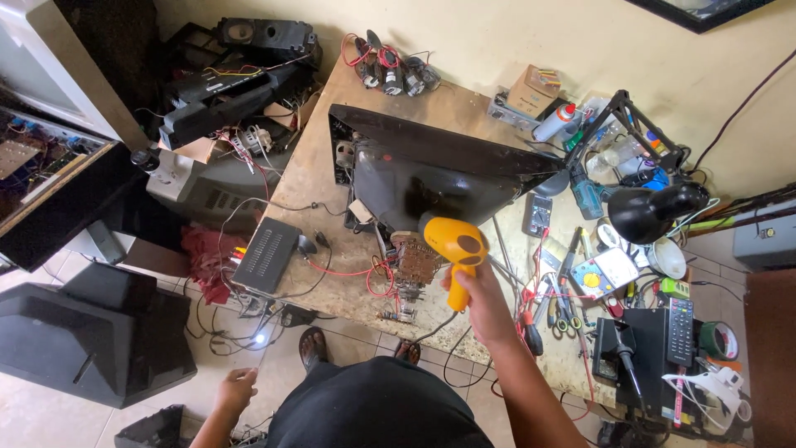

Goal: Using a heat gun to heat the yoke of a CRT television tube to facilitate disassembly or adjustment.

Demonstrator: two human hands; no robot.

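A yellow hair dryer (pixel 454 241) sits in the person's right hand (pixel 471 292). The fingers are wrapped tight around its handle. The dryer's body sticks up at 12 o'clock from the hand, and its nose points at 10 o'clock, at the back of an old black TV set (pixel 431 162). The nose is just beside the dark hump of the TV's glass tube. A brown circuit board (pixel 412 259) with red wires (pixel 373 272) lies right under the dryer, at 9 o'clock from the hand.

The TV lies on a worn, stained table (pixel 319 166) that fills the middle of the view. At 3 o'clock from the hand there is a big mess of tools: a yellow meter (pixel 604 271), a black remote (pixel 680 330), a black desk lamp (pixel 651 211), a spray can (pixel 554 123) and a small cardboard box (pixel 531 90). A flat black box (pixel 267 255) sits near the table's edge at 9 o'clock.

The left hand (pixel 235 390) hangs low at 8 o'clock, well apart from the table, with fingers loosely curled and holding nothing. It is over a pale tile floor (pixel 33 415). More old TV shells (pixel 99 336) stand on the floor at 9 o'clock. A cream wall (pixel 497 33) runs behind the table at 12 o'clock.
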